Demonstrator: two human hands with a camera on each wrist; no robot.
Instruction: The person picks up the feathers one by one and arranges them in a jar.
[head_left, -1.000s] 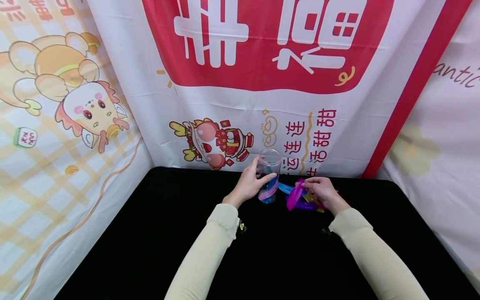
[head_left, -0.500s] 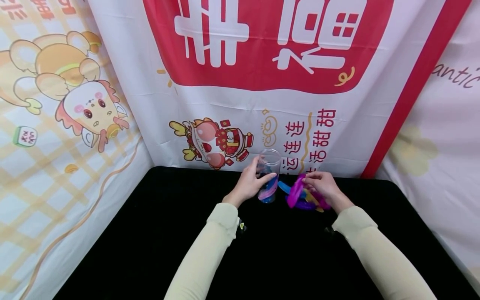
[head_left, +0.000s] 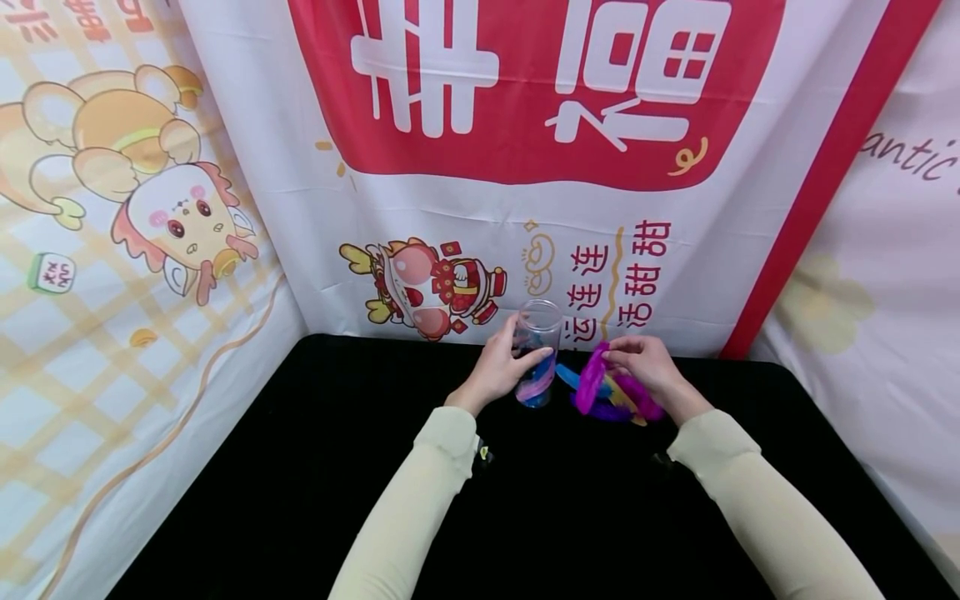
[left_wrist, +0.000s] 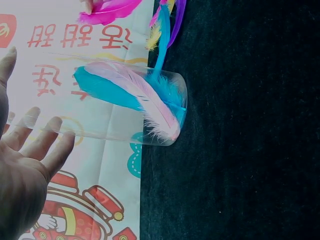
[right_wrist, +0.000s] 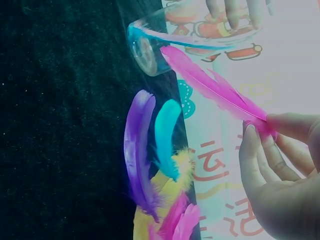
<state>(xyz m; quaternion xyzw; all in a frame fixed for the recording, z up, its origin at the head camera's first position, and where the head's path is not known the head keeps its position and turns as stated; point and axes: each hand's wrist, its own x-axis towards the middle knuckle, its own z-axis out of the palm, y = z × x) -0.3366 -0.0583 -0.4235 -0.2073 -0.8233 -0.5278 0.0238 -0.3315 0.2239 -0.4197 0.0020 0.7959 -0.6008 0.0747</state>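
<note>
A clear plastic cup (head_left: pixel 539 321) stands upright at the table's back edge, with pink and blue feathers (left_wrist: pixel 145 97) inside it. My left hand (head_left: pixel 498 367) grips the cup from its left side, thumb across the front. To the right of the cup, my right hand (head_left: pixel 648 367) pinches a magenta feather (right_wrist: pixel 215 87) between thumb and fingertips, raised above the table. Below that hand lies a loose pile: a purple feather (right_wrist: pixel 139 150), a turquoise feather (right_wrist: pixel 167 130), a yellow feather (right_wrist: pixel 145 217) and pink feathers (right_wrist: pixel 182 222).
A black cloth covers the table (head_left: pixel 360 467). Right behind the cup hangs a white and red printed cloth (head_left: pixel 450 200). Another printed cloth (head_left: pixel 150 358) lines the left side, and a pale one (head_left: pixel 885 333) the right.
My right hand has risen slightly, lifting the magenta feather up from the pile. The left hand and the cup have stayed in place.
</note>
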